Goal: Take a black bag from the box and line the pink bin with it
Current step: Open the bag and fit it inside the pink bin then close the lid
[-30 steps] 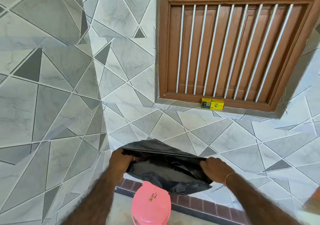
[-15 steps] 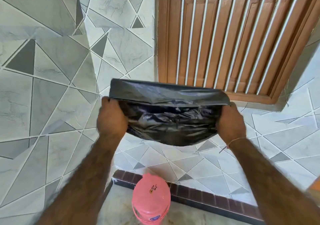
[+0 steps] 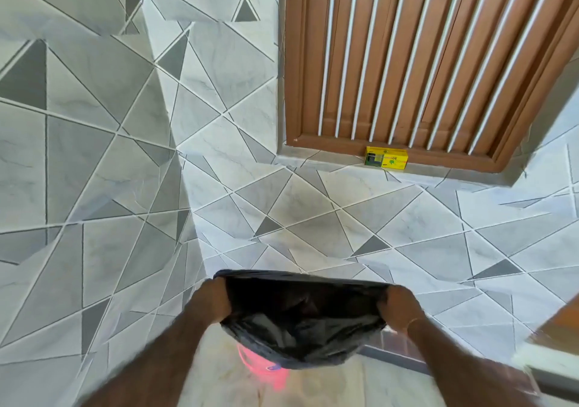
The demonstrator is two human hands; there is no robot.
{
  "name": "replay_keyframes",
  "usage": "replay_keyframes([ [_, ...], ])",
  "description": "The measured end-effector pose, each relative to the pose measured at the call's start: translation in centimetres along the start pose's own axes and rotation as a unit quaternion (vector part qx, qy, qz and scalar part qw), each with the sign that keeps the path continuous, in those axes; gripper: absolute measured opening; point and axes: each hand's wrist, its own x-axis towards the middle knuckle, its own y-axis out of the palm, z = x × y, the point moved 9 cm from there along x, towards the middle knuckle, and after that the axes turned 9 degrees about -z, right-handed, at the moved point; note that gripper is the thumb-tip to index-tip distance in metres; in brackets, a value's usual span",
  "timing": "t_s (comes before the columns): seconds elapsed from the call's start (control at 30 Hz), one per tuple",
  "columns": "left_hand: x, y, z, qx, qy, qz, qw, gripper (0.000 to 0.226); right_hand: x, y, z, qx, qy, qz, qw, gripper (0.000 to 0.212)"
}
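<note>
Grey marbled tiles cut into triangles cover the wall (image 3: 131, 162) behind everything, with a brown slatted shutter (image 3: 423, 55) at the upper right of the frame.

Low in the middle of the frame, the left hand (image 3: 211, 301) and the right hand (image 3: 398, 308) are each closed on one side of the black bag (image 3: 300, 322) at its mouth. They are held well apart, seemingly to stretch the opening wide, so the dark inside shows and the slack body sags below. That spread looks meant to fit the mouth over a rim.

Right under the sagging plastic, at the lower middle of the frame, the pink bin (image 3: 266, 372) stands on the pale floor, mostly covered by the bag; whether the two touch I cannot tell, as this part is blurred. The bag is not yet tucked inside.

Farther out, on the sill under the shutter at right of centre, sits the yellow box (image 3: 386, 156), well apart from the hands.
</note>
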Motion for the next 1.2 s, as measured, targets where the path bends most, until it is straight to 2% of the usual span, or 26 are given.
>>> replay_keyframes([
  [0.1, -0.1, -1.6, -1.2, -0.077, -0.017, -0.02, 0.997, 0.044, 1.2, -2.3, 0.4, 0.056, 0.034, -0.048, 0.997, 0.036],
  [0.2, -0.4, -3.0, -2.3, -0.153, -0.054, -0.089, 0.983, 0.038, 1.6, -2.6, 0.3, 0.11, 0.054, -0.059, 0.991, 0.03],
  [0.27, -0.8, -3.6, -3.2, -0.116, -0.032, -0.124, 0.985, 0.036, 2.0, -3.0, 0.4, 0.142, 0.055, -0.067, 0.986, 0.026],
  [0.37, -1.9, -3.0, -5.7, -0.01, 0.077, -0.11, 0.991, 0.041, 2.6, -3.0, 0.9, 0.158, 0.034, -0.066, 0.985, 0.056],
  [0.4, -2.1, -2.6, -5.9, 0.008, 0.09, -0.104, 0.99, 0.041, 2.7, -3.0, 1.1, 0.155, 0.015, -0.073, 0.985, 0.063],
  [0.47, -2.7, -1.8, -5.1, 0.031, 0.058, -0.086, 0.994, 0.037, 2.5, -2.3, 0.5, 0.113, -0.021, -0.069, 0.991, 0.062],
  [0.57, -4.5, 1.0, -2.6, 0.074, 0.009, -0.028, 0.997, 0.038, 1.3, 2.5, -1.9, -0.028, -0.059, 0.054, 0.996, 0.06],
  [0.63, -5.2, 2.4, -1.2, 0.061, -0.026, -0.023, 0.998, 0.041, 0.5, 4.5, -2.7, -0.052, -0.086, 0.093, 0.991, 0.061],
  [0.73, -5.4, 3.2, -0.2, 0.033, -0.077, -0.021, 0.996, 0.041, 1.2, 4.0, -1.3, -0.019, -0.121, 0.059, 0.991, 0.056],
  [0.9, -3.1, 4.1, 0.5, -0.069, -0.089, -0.023, 0.993, 0.05, 2.8, 3.0, 2.6, 0.051, -0.148, 0.023, 0.987, 0.065],
  [1.03, -1.7, 0.3, 0.9, -0.151, -0.127, -0.067, 0.978, 0.054, 4.8, 2.9, 6.2, 0.091, -0.163, 0.017, 0.982, 0.074],
  [1.13, 0.0, -2.8, 3.1, -0.189, -0.155, -0.115, 0.963, 0.059, 6.6, 3.0, 9.1, 0.07, -0.173, 0.002, 0.982, 0.054],
  [1.2, 1.7, -4.6, 5.4, -0.173, -0.163, -0.146, 0.96, 0.056, 7.6, 3.2, 11.3, 0.031, -0.176, -0.013, 0.984, 0.04],
])
